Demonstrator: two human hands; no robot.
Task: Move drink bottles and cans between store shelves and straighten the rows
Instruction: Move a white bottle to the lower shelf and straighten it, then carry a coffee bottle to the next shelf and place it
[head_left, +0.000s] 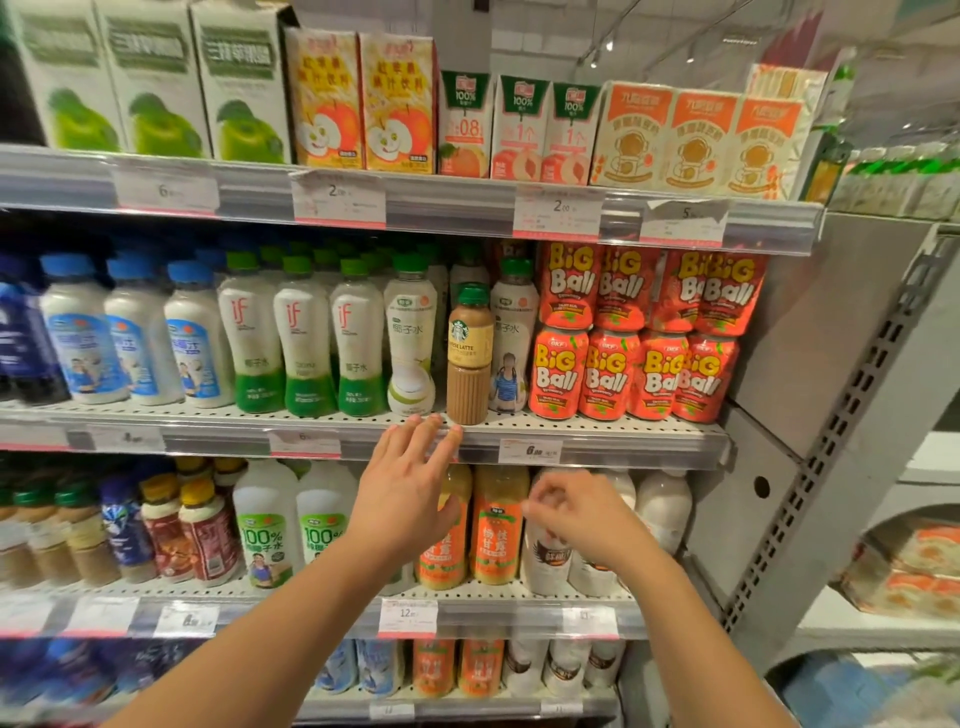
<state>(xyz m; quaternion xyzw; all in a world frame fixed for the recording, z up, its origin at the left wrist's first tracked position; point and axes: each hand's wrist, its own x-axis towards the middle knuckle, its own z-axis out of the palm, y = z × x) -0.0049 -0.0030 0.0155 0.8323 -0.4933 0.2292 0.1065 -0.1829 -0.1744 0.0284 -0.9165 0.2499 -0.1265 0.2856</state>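
Landmark: brown Starbucks latte bottle with green cap and cream label (469, 356), plastic, upright at the front edge of the middle perforated metal shelf (597, 422)
Position: between two white coconut-water bottles with green caps (413, 338), touching or nearly touching each, out of place among them
Handling, judged: full and moderately heavy, stiff-walled, smooth label likely a bit slippery; ribbed lower body gives the surest hold, so take it around the waist below the label, not by the cap
Left hand (402, 493): fingers straight and spread, holding nothing, fingertips (431, 423) at the shelf edge just below and left of the latte bottle
Right hand (582, 514): blurred, fingers loosely curled, appears to hold nothing; lower right of the latte bottle, before the shelf beneath
Count, latte bottle: one on the middle shelf
Count, white "if" bottles with green bases (306, 338): three in front, left of the latte bottle
Count, blue-capped white bottles (135, 332): three in front, further left
Count, red "Big Ball" cans (602, 376): four in front, stacked two high, right of the latte bottle
Count, orange-labelled bottles (496, 525): two, directly below the latte bottle
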